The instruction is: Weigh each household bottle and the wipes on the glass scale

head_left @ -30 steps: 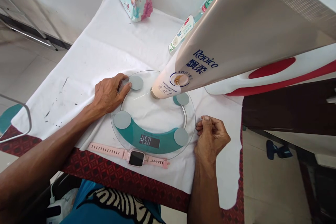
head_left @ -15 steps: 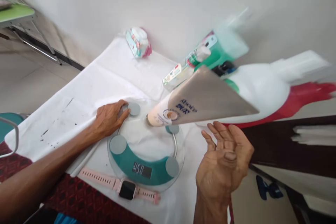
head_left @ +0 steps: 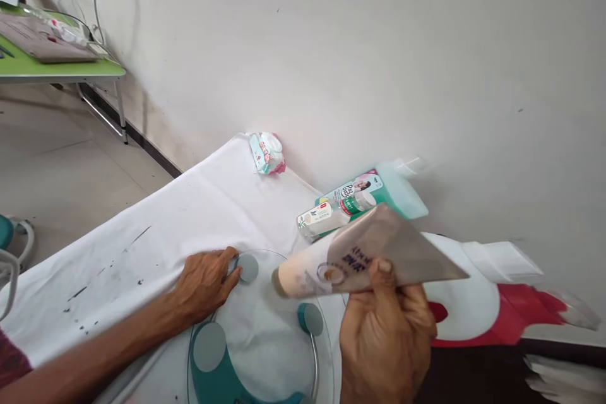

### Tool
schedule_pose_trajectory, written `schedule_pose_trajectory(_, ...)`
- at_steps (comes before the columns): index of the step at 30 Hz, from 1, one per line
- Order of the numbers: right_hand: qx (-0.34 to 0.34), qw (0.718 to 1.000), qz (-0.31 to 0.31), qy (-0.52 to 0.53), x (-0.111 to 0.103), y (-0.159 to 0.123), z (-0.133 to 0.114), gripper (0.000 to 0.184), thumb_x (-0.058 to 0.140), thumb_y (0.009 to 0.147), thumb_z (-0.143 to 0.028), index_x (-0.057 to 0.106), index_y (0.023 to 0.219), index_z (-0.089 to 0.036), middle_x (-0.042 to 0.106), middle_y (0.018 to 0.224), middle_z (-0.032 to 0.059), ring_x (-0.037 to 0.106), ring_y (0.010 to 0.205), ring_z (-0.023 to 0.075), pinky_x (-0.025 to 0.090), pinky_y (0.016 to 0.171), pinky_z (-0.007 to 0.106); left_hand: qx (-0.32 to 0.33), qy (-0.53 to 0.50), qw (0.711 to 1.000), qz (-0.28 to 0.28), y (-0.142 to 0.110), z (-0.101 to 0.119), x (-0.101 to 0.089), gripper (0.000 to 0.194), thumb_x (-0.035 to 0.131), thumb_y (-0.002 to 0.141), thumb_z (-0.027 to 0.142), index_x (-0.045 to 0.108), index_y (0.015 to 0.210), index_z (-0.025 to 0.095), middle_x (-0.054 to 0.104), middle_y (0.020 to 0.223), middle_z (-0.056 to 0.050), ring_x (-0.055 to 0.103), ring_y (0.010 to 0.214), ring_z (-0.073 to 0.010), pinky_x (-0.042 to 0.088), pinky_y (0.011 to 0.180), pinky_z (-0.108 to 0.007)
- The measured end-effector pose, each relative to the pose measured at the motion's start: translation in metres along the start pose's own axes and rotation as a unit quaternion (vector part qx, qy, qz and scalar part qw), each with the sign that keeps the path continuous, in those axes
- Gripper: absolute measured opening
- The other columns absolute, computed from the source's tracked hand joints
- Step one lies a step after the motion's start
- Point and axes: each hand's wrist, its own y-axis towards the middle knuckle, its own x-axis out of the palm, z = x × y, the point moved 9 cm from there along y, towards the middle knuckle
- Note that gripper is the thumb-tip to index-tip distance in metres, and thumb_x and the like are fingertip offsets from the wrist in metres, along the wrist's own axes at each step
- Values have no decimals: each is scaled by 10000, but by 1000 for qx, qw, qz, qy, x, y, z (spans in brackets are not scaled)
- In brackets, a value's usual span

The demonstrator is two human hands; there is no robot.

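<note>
A tapered beige plastic tube (head_left: 353, 259) is gripped by the right hand (head_left: 388, 328). A round clear-glass scale (head_left: 262, 334) between the hands is touched by the left hand (head_left: 208, 279), its closure indeterminable.

From my end I'm seeing a squeeze tube (head_left: 350, 247), cream near the cap and going shiny beige, pointing cap-down at a round glass scale (head_left: 265, 334). That scale's lying flat on the white-draped surface (head_left: 203, 202), teal panel running out of frame.

The scale (head_left: 269, 334) is cut off below; small print (head_left: 307, 281) on the tube (head_left: 348, 252) is blurred.
</note>
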Motion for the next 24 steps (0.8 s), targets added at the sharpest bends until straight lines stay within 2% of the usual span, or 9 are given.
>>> schedule_pose_trajectory(2,-53,997,41,30,26,29,-10,329,711,908,-443,722,1166,-239,731,1164,83,715,1120,282,610,973,469,1,0,1000,-2,0,0,2,302,410,1042,392,629,1174,231,781,946,-63,748,888,-295,505,763,-399)
schedule_pose_trajectory(4,-106,991,63,47,59,64,-5,304,705,867,-438,684,1080,-222,719,1087,73,705,1081,260,605,932,420,5,2,1000,-7,0,1,3,311,393,1051,387,627,1179,226,778,950,-68,750,895,-305,517,771,-415)
schedule_pose_trajectory(7,-72,996,48,20,113,120,38,245,621,849,-454,605,902,-215,664,865,22,681,882,209,575,773,331,6,1,1000,-13,0,2,4,324,365,1063,373,627,1177,222,771,935,-71,753,905,-307,530,787,-430)
schedule_pose_trajectory(10,-48,997,57,-30,147,164,75,208,561,863,-420,523,800,-225,600,760,-15,627,796,178,524,737,294,-1,0,1000,-18,0,1,7,318,368,1064,360,630,1185,226,760,911,-65,751,902,-306,533,818,-451)
schedule_pose_trajectory(15,-34,995,67,-70,178,202,102,175,531,897,-359,491,785,-232,608,792,-12,593,795,167,465,768,276,-4,-10,1000,-12,0,0,8,294,386,1057,356,635,1176,254,760,922,-56,749,903,-292,518,812,-429)
schedule_pose_trajectory(20,3,992,43,-120,197,206,125,190,519,917,-354,468,769,-246,641,846,30,589,835,197,439,815,300,-9,-18,1000,13,1,-2,5,280,401,1048,364,643,1160,277,766,892,-39,749,850,-270,495,765,-386)
schedule_pose_trajectory(24,22,988,13,-150,201,206,126,106,505,927,-326,526,889,-230,697,1028,116,635,979,250,449,924,353,0,-20,1000,7,2,-1,4,310,388,1043,390,648,1165,273,776,890,-42,752,839,-271,503,764,-387)
